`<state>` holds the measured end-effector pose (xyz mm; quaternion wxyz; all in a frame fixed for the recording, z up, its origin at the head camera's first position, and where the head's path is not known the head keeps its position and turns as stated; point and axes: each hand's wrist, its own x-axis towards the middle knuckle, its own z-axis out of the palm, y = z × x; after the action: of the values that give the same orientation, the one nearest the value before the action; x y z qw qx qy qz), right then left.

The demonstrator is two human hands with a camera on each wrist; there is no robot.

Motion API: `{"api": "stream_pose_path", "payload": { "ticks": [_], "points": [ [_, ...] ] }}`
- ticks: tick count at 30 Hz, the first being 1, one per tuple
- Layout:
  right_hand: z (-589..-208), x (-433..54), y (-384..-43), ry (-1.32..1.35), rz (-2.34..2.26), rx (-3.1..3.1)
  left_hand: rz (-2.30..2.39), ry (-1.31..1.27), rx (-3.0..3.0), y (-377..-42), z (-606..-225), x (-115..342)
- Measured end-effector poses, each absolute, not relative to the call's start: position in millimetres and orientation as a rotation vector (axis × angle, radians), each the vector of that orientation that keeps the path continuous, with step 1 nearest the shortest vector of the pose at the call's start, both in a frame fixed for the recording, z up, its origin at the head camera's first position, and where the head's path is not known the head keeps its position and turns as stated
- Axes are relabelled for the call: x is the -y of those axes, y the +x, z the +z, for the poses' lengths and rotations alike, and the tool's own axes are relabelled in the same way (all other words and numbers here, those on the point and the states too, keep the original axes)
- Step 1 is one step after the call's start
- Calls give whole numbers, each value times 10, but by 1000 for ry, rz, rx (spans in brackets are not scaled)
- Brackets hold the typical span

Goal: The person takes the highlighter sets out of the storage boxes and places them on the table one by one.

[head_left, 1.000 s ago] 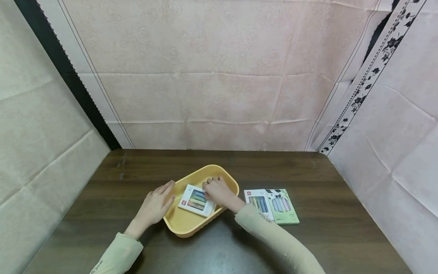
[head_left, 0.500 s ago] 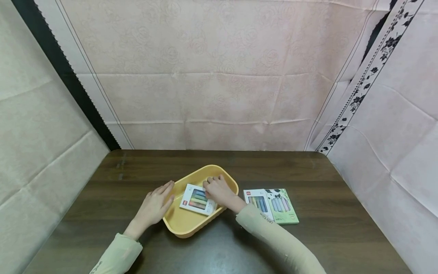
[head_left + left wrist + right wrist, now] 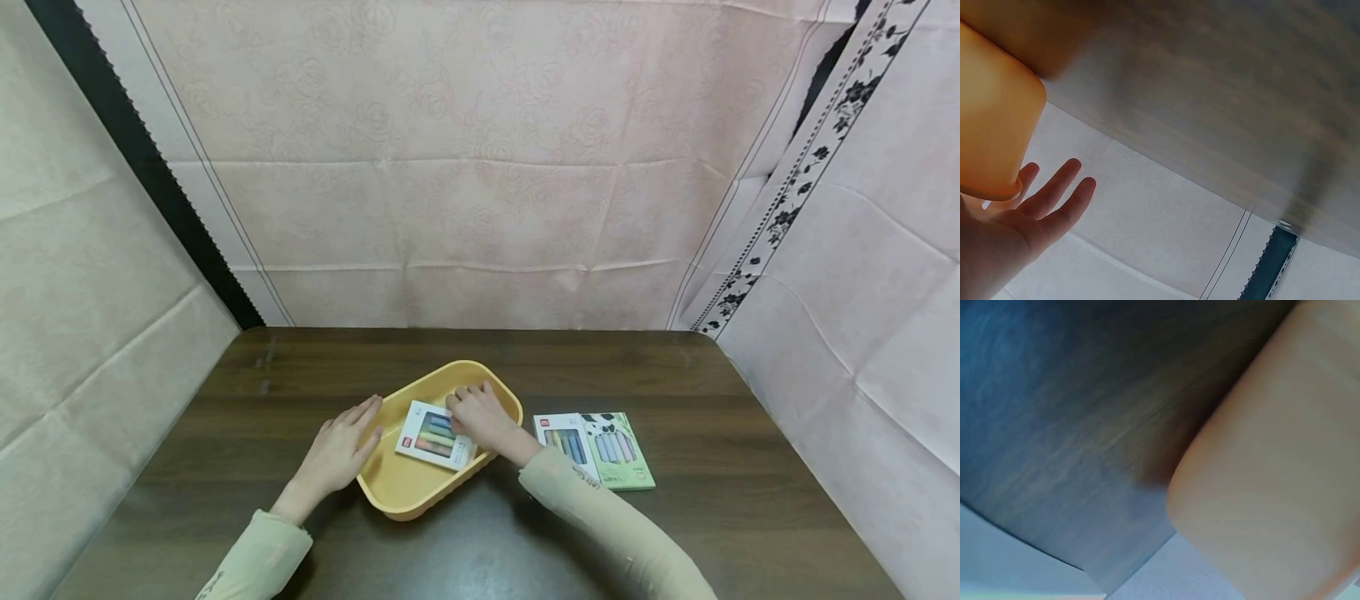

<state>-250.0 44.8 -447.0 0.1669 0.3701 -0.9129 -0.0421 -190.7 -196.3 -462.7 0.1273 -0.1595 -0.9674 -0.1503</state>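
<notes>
A yellow plastic tray (image 3: 400, 493) sits slantwise on the table in the head view. Inside it lies a white box (image 3: 428, 457) with a window showing several coloured sticks, perhaps crayons or markers. My right hand (image 3: 483, 417) reaches over the tray and pinches the box's right end with curled fingers; the fingertips are partly hidden. At the tray's left rim, my left hand (image 3: 343, 446) rests with its fingers extended. The left wrist view shows that hand's fingers spread past the tray's wall (image 3: 997, 119).
Right of the tray, a second white windowed box (image 3: 551, 423) lies against a green box (image 3: 626, 467) with a cow pattern and pictured sticks. All stand on a dark wooden table (image 3: 750, 500). Pale cloth (image 3: 480, 208) hangs behind the table and at both sides.
The white box has shifted slightly right and away from me in the tray, along with my right hand. My left hand stays where it was.
</notes>
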Motion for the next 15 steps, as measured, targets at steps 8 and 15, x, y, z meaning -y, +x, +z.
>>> {"api": "stream_pose_path", "payload": {
  "ticks": [8, 15],
  "points": [
    [-4486, -461, -2503, 1049, -92, 2575, -440, -470, 2811, -1908, -4626, 1964],
    [-4478, -464, -2500, 1036, -65, 2572, -444, -472, 2803, -1910, -4632, 1967]
  ]
}}
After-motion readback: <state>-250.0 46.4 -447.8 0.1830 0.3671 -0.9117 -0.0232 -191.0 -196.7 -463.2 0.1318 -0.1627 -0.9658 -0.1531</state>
